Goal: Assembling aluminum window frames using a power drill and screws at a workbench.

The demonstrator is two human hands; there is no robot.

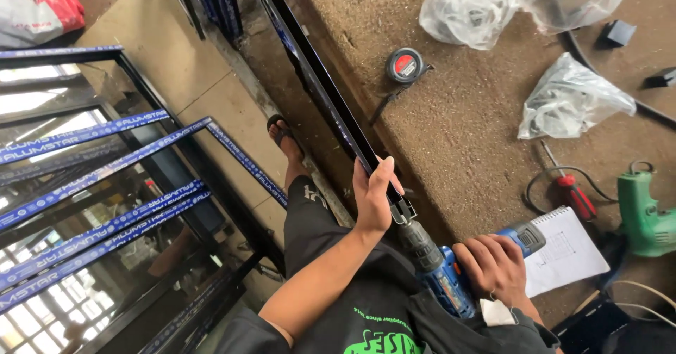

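Table edge: the brown table (465,128) ends in a long edge running from upper left to lower right; the dark aluminium profile (320,79) lies along it.
Open room: bare table surface right of the profile, up to the tape measure (405,65) and the plastic bags (570,100); left of the edge, floor and stacked frames with blue film (105,185).
Profile, long axis: from the top of the view down to its open end just above the drill's nose.
Left hand (373,199): grip closed around the profile near its lower end, fingers over the top.
Right hand (496,266): grip closed on the handle of the blue cordless drill (443,269).
Drill, direction: nose points up and left, in line with the profile, tip at or in its open end; contact cannot be made out.
Nearby right: red-handled screwdriver (574,192), spiral notebook (563,248), green corded drill (644,213).
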